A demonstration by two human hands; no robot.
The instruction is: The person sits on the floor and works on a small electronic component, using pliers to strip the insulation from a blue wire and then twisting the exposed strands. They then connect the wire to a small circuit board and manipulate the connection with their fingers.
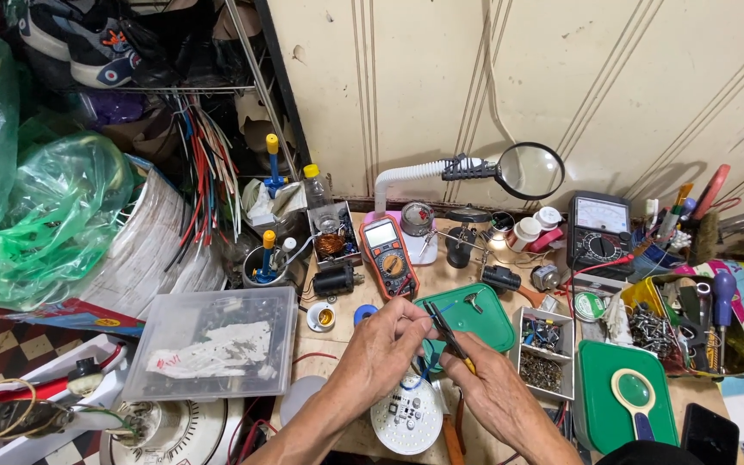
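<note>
- We see the left hand (387, 343) pinching a thin blue wire (441, 310) between its fingertips, fingers narrow.
- The right hand (494, 389) is closed round small pliers (446, 331) with yellow handles, jaw tips meeting the wire just beside the left fingertips.
- Directly under both hands lies a round white LED board (407, 418) on the table (346, 297).
- Just beyond the hands: a green lid (486, 319), with an orange multimeter (388, 256) farther off, beyond the left hand.
- To the right of the right hand: a small parts box (542, 353) of screws, then a green tray (606, 392) holding a yellow-rimmed magnifier (635, 392).
- Left of the left hand: a clear plastic box (217, 340).
- Well beyond the hands: a magnifying lamp (529, 170) on a white flexible neck.
</note>
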